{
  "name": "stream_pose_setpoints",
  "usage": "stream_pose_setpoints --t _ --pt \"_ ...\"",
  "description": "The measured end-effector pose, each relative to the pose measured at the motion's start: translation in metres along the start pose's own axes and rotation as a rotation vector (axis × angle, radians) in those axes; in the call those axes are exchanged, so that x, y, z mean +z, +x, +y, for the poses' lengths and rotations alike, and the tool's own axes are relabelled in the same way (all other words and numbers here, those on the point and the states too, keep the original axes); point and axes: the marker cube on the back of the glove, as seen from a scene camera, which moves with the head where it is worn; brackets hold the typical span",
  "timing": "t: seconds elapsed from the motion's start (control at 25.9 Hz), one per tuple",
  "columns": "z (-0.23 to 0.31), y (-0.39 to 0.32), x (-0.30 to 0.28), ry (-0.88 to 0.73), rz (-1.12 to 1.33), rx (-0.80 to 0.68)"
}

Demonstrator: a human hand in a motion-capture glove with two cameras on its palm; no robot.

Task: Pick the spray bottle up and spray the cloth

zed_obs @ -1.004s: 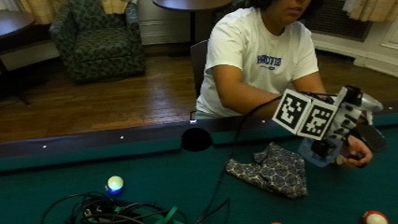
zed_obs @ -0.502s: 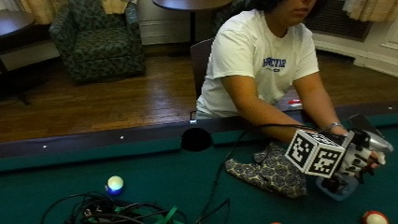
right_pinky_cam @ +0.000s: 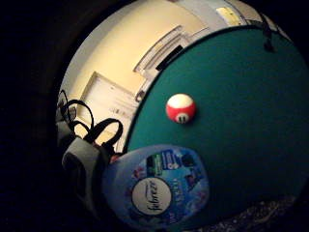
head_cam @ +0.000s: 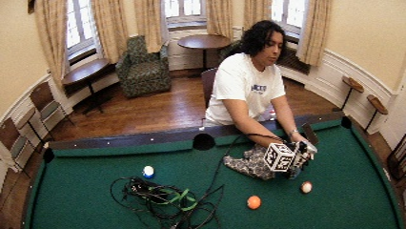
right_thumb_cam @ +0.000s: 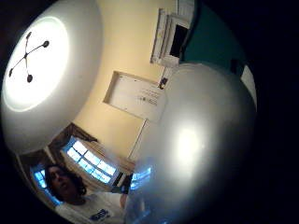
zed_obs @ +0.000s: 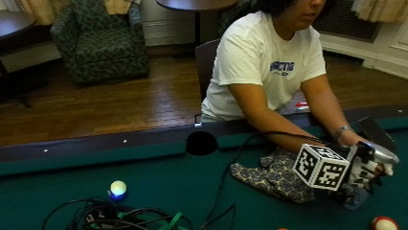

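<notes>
The pale blue plastic spray bottle with a printed label is held in the black-gloved right hand, fingers curled round it, though the marker largely hides them. At its nine o'clock, just beside it, lies the patterned navy cloth on the green felt pool table; a red-and-white striped ball rests nearby, half cut off in the outside view.

On the counter, open green felt lies on the side away from the person, between the orange ball and the red-and-white ball. The red-and-white ball sits near the spray bottle, with bare felt between them. The cloth lies just beside the right hand. A tangle of cables and a blue-and-white ball crowd the far end. The cushion's pocket lies close to the cloth.
</notes>
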Motion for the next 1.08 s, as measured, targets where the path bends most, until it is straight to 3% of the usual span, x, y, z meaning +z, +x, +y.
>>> stream_pose_setpoints --t 0.27,0.58,0.89,1.08 --pt "-0.011 0.004 0.012 -0.013 -0.029 -0.003" --pt "0.005 0.017 0.009 -0.306 -0.122 0.102" --pt "0.013 0.029 -0.005 -0.42 -0.009 0.098" --pt "0.019 0.034 -0.028 -0.486 0.224 0.016"
